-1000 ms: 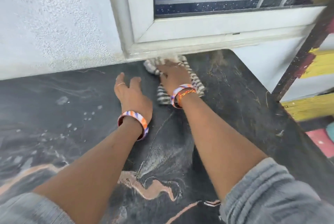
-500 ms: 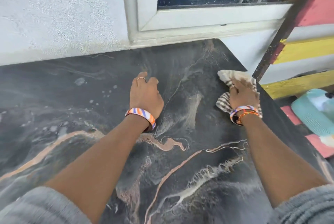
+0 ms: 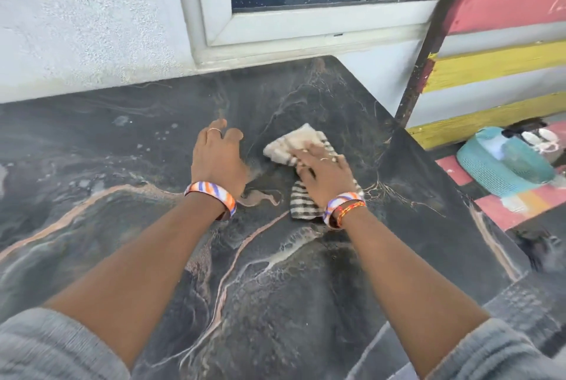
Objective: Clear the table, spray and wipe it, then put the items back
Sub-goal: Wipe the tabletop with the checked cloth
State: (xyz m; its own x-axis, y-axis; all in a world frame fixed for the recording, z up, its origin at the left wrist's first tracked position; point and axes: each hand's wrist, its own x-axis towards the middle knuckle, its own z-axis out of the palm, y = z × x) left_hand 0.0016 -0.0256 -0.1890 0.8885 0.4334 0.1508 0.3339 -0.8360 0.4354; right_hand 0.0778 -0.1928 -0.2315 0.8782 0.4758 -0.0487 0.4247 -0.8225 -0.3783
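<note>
The dark marbled table fills most of the view, with small wet spots at its far left. A cream and dark striped cloth lies on it right of the middle. My right hand lies flat on the cloth and presses it onto the table, fingers spread. Just left of the cloth, my left hand rests on the bare tabletop with fingers loosely bent, holding nothing.
A white rough wall and a window frame run along the table's far edge. Off the right edge, a teal basket holding items sits on a painted floor beside a striped red, yellow and grey board.
My right hand has swept the cloth from the far edge by the window to the right edge, then back left toward the middle. My left hand stayed on the table.
</note>
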